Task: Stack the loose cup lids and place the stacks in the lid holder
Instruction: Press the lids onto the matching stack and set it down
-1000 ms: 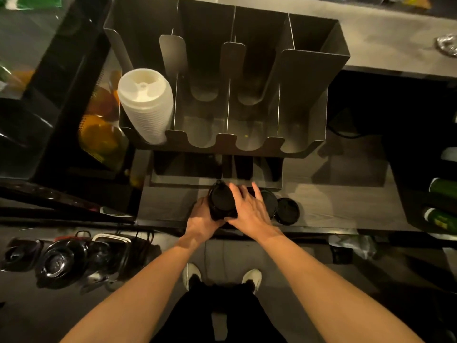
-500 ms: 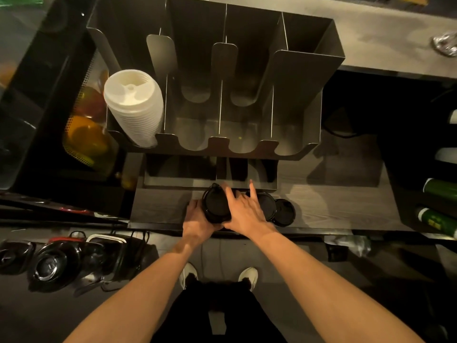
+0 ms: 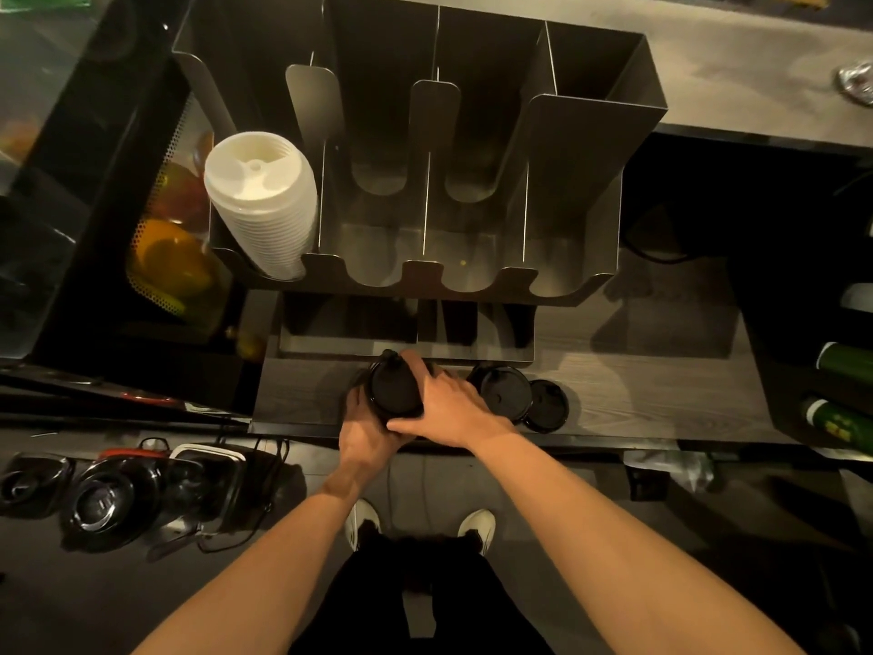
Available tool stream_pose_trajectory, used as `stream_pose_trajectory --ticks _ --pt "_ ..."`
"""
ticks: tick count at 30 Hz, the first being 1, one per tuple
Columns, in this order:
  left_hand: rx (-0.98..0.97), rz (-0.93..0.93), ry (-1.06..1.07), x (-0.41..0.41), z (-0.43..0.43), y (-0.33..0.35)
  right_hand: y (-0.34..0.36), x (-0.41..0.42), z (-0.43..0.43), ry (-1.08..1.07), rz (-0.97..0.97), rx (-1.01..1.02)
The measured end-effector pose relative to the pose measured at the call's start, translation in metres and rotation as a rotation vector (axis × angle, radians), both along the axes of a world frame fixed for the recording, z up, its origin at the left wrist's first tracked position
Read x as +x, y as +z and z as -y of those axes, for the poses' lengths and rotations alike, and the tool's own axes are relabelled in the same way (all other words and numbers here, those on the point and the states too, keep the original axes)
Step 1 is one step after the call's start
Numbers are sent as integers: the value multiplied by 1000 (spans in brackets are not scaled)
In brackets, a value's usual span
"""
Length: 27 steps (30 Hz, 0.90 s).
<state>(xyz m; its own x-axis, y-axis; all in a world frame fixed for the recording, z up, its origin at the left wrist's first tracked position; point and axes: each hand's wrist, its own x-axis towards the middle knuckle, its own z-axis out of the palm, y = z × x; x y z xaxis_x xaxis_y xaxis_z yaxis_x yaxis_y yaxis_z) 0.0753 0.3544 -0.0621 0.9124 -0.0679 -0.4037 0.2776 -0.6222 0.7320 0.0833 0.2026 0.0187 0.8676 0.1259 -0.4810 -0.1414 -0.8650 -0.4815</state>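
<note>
Gripping lid stack [image 3: 394, 390] at bench [image 3: 637, 394] front edge: left hand [image 3: 366, 432] wraps its near side, right hand [image 3: 453, 408] clamps over top. Alignment unclear; skewed lids could spill lifting toward holder [image 3: 567, 158].

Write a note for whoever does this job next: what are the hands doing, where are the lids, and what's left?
Left hand: grips the black lid stack from the near-left side.
Right hand: curled round the same stack, thumb on its near side.
Where: the stack is at the front of the counter; I cannot tell whether it is lifted. A second black pile and a single black lid lie to its right.
Done: a white lid stack sits in the leftmost slot of the lid holder.
Left: slot the black stack, then stack and place the rest.
</note>
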Motion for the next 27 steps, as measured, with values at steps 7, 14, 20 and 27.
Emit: stream_pose_trajectory --ticks 7,14,20,27 --pt "-1 61 -28 0 -2 2 1 -6 -6 -228 -149 286" --pt "-103 -122 88 4 1 4 -9 -3 -22 -788 -302 563" --pt "-154 -174 103 9 -2 -4 -18 0 -28 -838 -331 637" --pt "-419 -191 160 14 -6 13 -17 -6 -26 -937 -295 772"
